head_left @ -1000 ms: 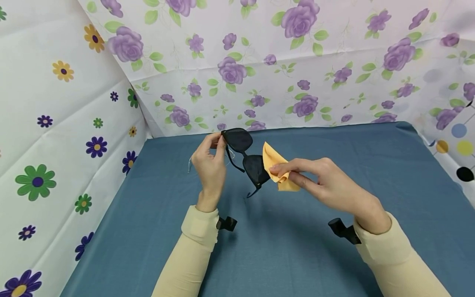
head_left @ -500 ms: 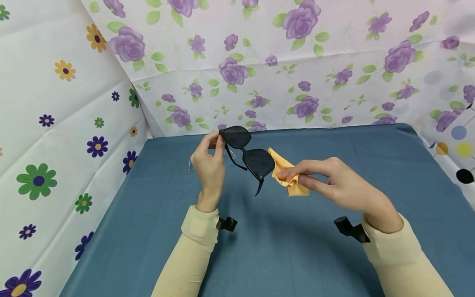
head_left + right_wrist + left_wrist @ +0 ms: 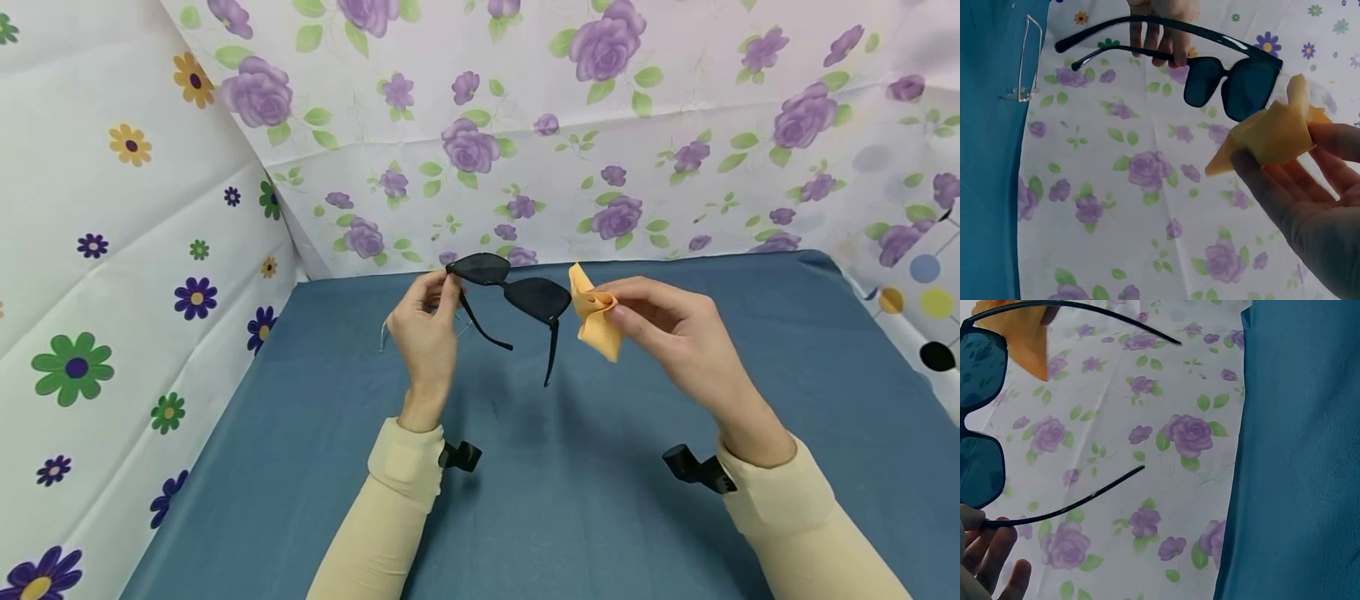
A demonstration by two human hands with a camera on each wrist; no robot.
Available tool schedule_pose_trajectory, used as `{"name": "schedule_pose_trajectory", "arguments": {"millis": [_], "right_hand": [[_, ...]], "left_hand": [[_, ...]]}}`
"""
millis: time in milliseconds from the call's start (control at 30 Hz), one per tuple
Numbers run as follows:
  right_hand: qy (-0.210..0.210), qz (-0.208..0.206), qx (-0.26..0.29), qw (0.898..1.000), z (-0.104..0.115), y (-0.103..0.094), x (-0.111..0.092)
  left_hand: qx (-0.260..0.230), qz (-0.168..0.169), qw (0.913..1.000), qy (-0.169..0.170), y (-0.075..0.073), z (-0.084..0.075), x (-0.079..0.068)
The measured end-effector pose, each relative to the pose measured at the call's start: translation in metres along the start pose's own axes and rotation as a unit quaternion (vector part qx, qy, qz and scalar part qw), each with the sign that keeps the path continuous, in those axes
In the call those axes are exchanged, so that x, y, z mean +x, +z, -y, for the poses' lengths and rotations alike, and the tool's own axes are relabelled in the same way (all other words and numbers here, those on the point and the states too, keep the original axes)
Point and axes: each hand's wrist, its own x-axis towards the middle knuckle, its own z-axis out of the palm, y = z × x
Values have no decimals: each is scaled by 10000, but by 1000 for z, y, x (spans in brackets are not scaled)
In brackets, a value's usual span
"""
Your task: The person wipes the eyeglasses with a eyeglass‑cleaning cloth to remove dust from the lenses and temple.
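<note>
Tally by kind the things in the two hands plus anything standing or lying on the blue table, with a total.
Sunglasses, black, in the left hand: 1
Cloth, yellow, in the right hand: 1
Clear thin-framed object on the table, too unclear to identify: 1
Total: 3

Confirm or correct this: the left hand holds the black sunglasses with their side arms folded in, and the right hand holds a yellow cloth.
Not folded in: the side arms stand open, as the right wrist view shows. The left hand does hold the black sunglasses, and the right hand a yellow cloth.
</note>
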Motion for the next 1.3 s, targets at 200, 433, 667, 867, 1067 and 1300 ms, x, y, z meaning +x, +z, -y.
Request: {"name": "schedule_pose_trajectory", "arguments": {"millis": [200, 433, 667, 867, 1067, 1300], "right_hand": [[392, -242, 1546, 9869, -11, 1, 6], [564, -412, 2195, 9731, -17, 7, 8], [534, -761, 2273, 9694, -21, 22, 9], [376, -908, 1927, 9763, -22, 27, 8], [426, -984, 1138, 9877, -15, 26, 5], [204, -809, 12, 9965, -11, 32, 2]], "left_hand": [[-193, 62, 9997, -123, 1, 1, 0], [-268, -29, 9996, -129, 1, 0, 1], [-354, -16, 9992, -179, 2, -2, 0], [-537, 24, 9985, -91, 4, -8, -3], [-648, 65, 9978, -87, 6, -11, -5], [-643, 80, 9979, -76, 4, -13, -5]]}}
